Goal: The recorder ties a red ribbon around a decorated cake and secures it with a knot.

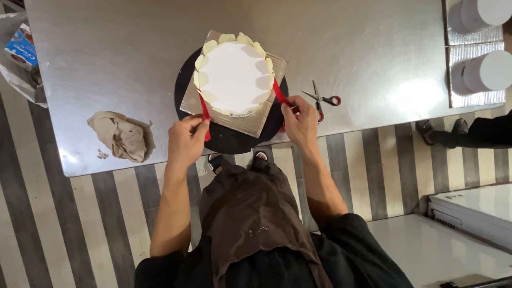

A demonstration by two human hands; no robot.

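Your left hand (185, 140) and right hand (300, 120) each pinch the red ribbon (279, 92) around the white cake (233, 76); keep tension even and level.

The room is evenly and fairly brightly lit from above. The steel table (133, 32) throws back a soft white glare patch near its right edge, close to the scissors (321, 99), and a smaller glint at its front left corner. Shadows are short and faint; the crumpled cloth (120, 134) casts a thin one to its right. The white cake top (233, 77) is nearly blown out, with no surface detail. Focus is sharp at the centre, and lines bend slightly toward the picture's edges, as a wide lens does.
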